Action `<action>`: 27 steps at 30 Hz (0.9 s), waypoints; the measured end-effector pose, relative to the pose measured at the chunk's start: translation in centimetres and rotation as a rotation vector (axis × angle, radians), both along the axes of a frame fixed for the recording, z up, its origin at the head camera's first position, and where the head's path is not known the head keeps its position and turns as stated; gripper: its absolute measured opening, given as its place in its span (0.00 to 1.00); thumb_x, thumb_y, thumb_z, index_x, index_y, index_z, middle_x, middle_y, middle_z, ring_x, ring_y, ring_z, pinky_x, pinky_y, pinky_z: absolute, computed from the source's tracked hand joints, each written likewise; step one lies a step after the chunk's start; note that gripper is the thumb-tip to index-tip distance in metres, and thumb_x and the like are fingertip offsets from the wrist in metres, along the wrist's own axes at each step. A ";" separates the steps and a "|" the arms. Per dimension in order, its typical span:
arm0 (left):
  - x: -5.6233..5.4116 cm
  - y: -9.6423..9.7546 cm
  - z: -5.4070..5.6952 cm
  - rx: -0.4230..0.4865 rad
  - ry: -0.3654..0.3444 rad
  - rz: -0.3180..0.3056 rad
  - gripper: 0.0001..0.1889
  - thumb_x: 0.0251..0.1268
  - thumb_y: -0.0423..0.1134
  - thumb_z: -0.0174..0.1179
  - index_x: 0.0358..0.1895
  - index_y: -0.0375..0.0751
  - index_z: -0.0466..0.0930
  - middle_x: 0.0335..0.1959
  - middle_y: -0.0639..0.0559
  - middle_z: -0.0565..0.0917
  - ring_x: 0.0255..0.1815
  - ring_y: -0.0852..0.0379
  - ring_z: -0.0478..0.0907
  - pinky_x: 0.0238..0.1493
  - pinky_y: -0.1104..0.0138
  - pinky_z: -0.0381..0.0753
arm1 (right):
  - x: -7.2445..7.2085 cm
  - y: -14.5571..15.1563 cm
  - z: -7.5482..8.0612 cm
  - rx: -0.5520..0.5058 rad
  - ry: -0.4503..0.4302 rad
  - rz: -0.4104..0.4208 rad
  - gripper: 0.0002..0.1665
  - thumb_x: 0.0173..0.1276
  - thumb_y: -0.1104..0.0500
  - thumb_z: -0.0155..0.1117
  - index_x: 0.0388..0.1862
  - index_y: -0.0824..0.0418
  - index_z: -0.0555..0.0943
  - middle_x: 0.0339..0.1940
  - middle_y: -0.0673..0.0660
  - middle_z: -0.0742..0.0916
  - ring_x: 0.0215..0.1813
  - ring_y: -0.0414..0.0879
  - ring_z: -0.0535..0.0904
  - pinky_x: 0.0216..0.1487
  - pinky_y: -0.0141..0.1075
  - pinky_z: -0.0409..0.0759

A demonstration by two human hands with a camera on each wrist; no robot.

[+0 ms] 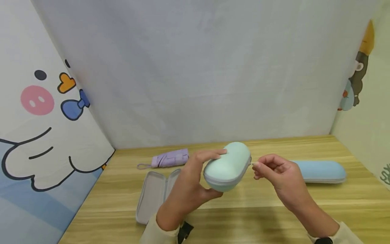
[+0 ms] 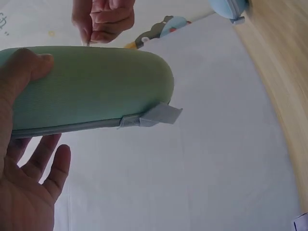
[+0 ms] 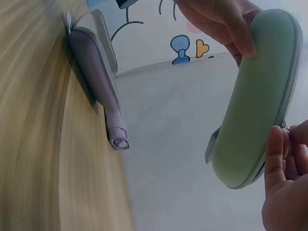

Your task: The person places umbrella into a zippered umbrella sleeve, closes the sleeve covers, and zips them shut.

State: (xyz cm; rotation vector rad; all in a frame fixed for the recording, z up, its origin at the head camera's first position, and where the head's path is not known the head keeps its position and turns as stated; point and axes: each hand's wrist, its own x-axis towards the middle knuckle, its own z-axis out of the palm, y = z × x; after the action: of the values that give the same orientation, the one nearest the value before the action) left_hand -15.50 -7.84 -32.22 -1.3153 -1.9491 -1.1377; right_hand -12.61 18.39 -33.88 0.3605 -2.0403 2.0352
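Wood-grain tabletop [image 1: 231,220], lower frame: your left hand [image 1: 189,186] grips mint zippered case [image 1: 230,166], half-hiding open grey-lined case [image 1: 150,195]; right hand [image 1: 283,176] pinches zipper pull [image 1: 252,164].

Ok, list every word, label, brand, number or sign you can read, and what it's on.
No text can be read for certain.
Pale cartoon backdrop, right edge of head view: green lettering, cut off and too unclear to quote.
Mint-green zip case, blue hard case, open grey-lined case, purple folding umbrella: none legible.
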 end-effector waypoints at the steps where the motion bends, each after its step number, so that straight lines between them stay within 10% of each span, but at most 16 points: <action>1: 0.0 -0.1 0.0 0.012 -0.013 -0.021 0.51 0.30 0.20 0.84 0.64 0.39 0.66 0.68 0.47 0.77 0.68 0.47 0.74 0.65 0.56 0.76 | 0.1 0.1 0.1 0.022 0.030 -0.004 0.05 0.72 0.68 0.68 0.40 0.72 0.81 0.34 0.57 0.86 0.35 0.47 0.84 0.43 0.36 0.86; 4: -0.2 -0.3 -0.1 0.060 -0.039 -0.095 0.48 0.32 0.19 0.83 0.62 0.36 0.65 0.67 0.44 0.77 0.68 0.45 0.75 0.65 0.55 0.76 | 0.1 0.6 0.0 0.126 0.188 0.002 0.08 0.67 0.75 0.69 0.42 0.69 0.81 0.41 0.58 0.86 0.43 0.47 0.83 0.46 0.32 0.83; 11: -0.4 -0.7 -0.3 0.141 -0.108 -0.223 0.43 0.39 0.19 0.80 0.61 0.33 0.64 0.66 0.38 0.78 0.67 0.41 0.76 0.64 0.54 0.77 | -1.2 1.9 -0.6 0.499 0.472 -0.026 0.56 0.43 0.73 0.86 0.72 0.63 0.70 0.74 0.58 0.72 0.75 0.45 0.65 0.69 0.30 0.63; 18: -0.5 -0.8 -0.6 0.159 -0.175 -0.337 0.43 0.41 0.17 0.79 0.61 0.30 0.61 0.65 0.33 0.77 0.67 0.38 0.75 0.65 0.53 0.77 | -2.1 1.8 -1.0 0.450 0.593 0.077 0.48 0.48 0.74 0.84 0.69 0.65 0.75 0.71 0.66 0.76 0.74 0.50 0.71 0.69 0.32 0.70; 22: -0.6 -1.3 -0.1 0.115 -0.165 -0.226 0.43 0.43 0.19 0.79 0.63 0.34 0.64 0.66 0.38 0.78 0.67 0.41 0.76 0.64 0.53 0.77 | -1.9 1.8 -0.7 0.475 0.706 -0.011 0.34 0.63 0.50 0.79 0.63 0.66 0.81 0.64 0.67 0.81 0.69 0.47 0.76 0.63 0.28 0.74; 27: -0.5 -1.3 1.1 -0.080 0.122 0.177 0.44 0.41 0.36 0.86 0.65 0.43 0.72 0.66 0.48 0.78 0.64 0.48 0.77 0.62 0.55 0.77 | -1.4 1.3 0.5 0.562 0.848 -0.204 0.32 0.72 0.39 0.66 0.56 0.65 0.85 0.59 0.67 0.82 0.62 0.48 0.78 0.61 0.25 0.73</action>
State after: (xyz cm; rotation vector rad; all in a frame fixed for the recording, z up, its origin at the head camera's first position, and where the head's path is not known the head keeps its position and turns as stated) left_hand -16.02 -9.14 -31.13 -1.1962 -1.9937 -0.8827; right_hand -14.01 19.66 -33.36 0.8843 -1.8962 0.8911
